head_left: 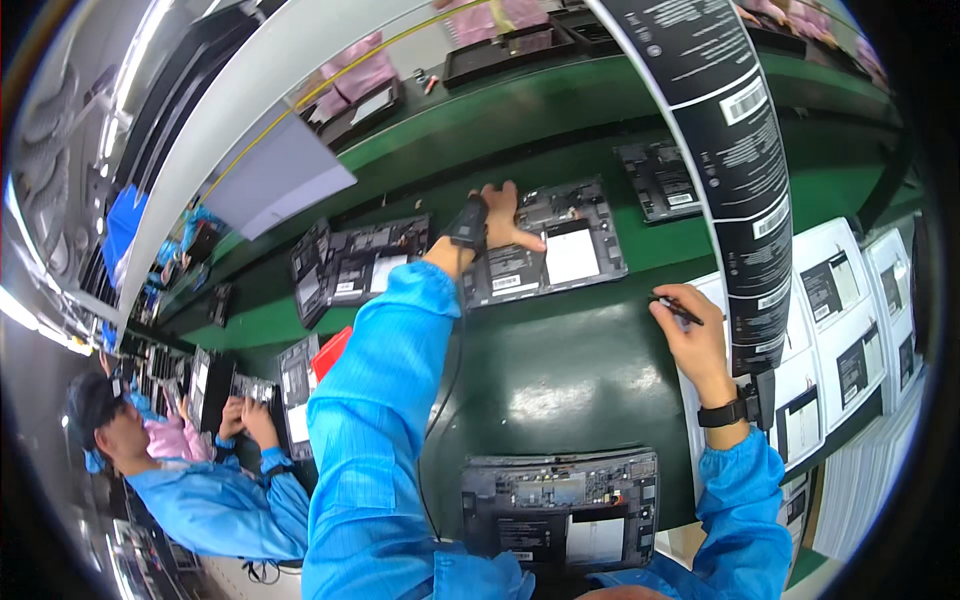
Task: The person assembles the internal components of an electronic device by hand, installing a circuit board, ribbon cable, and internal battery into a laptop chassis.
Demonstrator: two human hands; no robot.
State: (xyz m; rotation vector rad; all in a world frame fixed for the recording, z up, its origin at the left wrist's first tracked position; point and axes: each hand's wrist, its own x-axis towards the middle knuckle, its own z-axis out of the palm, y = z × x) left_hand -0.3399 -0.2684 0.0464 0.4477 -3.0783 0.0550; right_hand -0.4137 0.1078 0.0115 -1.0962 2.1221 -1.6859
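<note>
Left hand: fingers spread flat on an open grey device chassis, at 12 o'clock on the green surface. Right hand: fingers pinching a black pen, at 3 o'clock beside white label sheets. Second open chassis: 6 o'clock, near edge.

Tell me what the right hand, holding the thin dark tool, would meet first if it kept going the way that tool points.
The right hand aims its tool rightward, so it would likely first meet the hanging black label strip. Depth is unclear; it might pass under the strip.
</note>
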